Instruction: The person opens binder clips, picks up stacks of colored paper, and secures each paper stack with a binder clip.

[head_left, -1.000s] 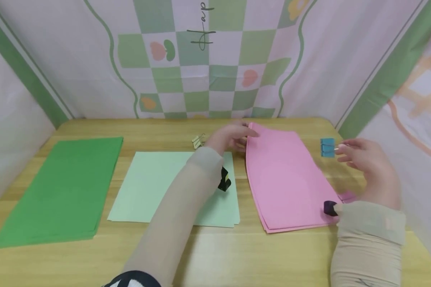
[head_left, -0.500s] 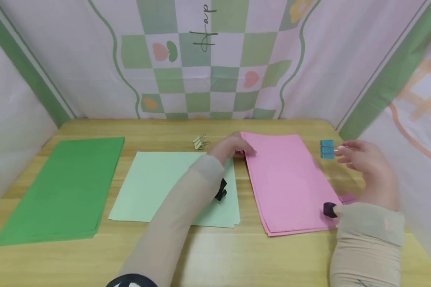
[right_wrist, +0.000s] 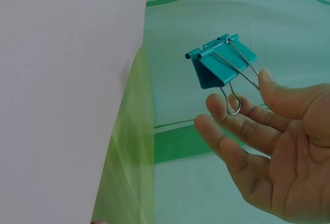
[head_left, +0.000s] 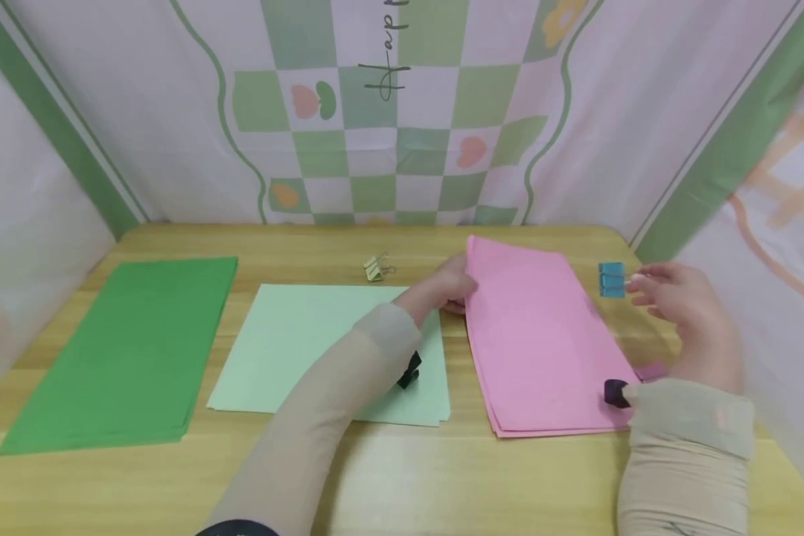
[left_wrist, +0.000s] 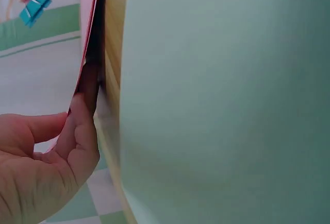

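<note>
Toward the right of the table lies a stack of pink paper [head_left: 543,342], its far left corner lifted. My left hand [head_left: 445,286] pinches the stack's left edge, with the thumb on top and the fingers underneath, as the left wrist view shows. Right of the stack, my right hand [head_left: 690,309] holds a blue binder clip [head_left: 612,280] up in the air, away from the paper. In the right wrist view, the thumb presses one wire handle of the clip [right_wrist: 221,64] and the fingers are behind the other; its mouth looks closed.
Pale green sheets [head_left: 308,335] lie in the middle, partly under my left forearm. A dark green stack [head_left: 127,350] is at the left. Behind the pale sheets sits a yellowish binder clip [head_left: 374,269]. A patterned curtain [head_left: 368,149] hangs behind the wooden table [head_left: 442,484].
My left hand has slid nearer along the pink stack's left edge. The far left corner dipped, then rose again. My right hand with the blue clip has stayed nearly still.
</note>
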Tool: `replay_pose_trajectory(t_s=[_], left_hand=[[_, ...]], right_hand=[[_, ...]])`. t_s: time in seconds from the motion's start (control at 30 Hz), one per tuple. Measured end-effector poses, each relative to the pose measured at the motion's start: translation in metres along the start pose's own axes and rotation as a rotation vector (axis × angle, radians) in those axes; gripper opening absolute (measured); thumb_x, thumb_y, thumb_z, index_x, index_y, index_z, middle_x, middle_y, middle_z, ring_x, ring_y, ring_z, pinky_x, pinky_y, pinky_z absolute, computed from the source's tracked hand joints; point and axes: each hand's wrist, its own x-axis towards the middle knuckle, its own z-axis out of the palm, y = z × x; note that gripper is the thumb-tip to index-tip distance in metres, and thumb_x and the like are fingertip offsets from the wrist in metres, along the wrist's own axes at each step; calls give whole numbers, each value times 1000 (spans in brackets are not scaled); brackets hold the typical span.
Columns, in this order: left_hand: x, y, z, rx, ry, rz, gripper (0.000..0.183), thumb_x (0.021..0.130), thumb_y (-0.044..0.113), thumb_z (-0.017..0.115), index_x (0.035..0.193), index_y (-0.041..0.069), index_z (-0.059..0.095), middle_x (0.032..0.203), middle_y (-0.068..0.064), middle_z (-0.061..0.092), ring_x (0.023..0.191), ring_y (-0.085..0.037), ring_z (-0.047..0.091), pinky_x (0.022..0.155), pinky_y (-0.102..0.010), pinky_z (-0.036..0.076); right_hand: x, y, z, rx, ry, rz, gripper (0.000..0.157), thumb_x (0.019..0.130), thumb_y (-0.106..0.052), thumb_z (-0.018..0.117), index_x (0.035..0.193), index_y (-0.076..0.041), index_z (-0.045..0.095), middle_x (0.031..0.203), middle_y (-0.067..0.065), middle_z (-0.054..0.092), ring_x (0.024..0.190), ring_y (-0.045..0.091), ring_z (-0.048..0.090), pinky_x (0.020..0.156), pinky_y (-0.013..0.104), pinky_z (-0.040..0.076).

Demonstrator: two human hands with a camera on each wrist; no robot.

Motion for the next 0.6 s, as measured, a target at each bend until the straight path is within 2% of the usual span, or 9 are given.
replay_pose_trajectory(t_s=[0.13,0.23,0.3,0.43,0.5,0.6], left_hand=[[-4,3,2,-64,-56,12,48,93,-13,38,137,8,37,87,-10,54,54,-19,56,48,-32,51],[-6,7,-1,-119,-64,24,41,95,-11,35,133,6,34,86,-9,50,54,-18,53,50,-32,50],[-7,9,-6,-125,-48,62,43,97,-9,33,137,5,33,87,-9,51,53,-17,52,51,-32,48],[-13,9,-18,-57,13,182,54,99,-7,32,151,6,27,98,-17,56,52,-16,50,49,-31,44],[-17,10,-24,-21,48,242,54,99,-6,33,152,4,27,109,-23,58,59,-17,53,51,-28,47],[-29,14,-34,-4,101,283,49,102,-2,36,151,1,30,124,-27,56,75,-22,62,56,-27,56]], right_hand=[[1,4,1,8,11,7,63,106,-30,40,146,16,26,80,-40,49,76,-17,54,70,14,48],[3,4,1,16,22,1,63,106,-31,41,146,16,26,79,-40,51,75,-17,54,69,13,49],[4,4,1,25,25,-10,64,106,-31,40,146,17,26,78,-40,52,75,-17,55,68,13,49],[5,3,3,34,32,-19,63,106,-30,42,145,16,27,79,-40,52,75,-17,55,68,12,49],[5,3,4,31,41,-19,63,105,-31,43,145,16,28,80,-41,51,75,-17,55,68,12,49],[5,2,4,25,54,-26,63,104,-31,47,145,15,30,90,-35,49,77,-18,52,69,11,48]])
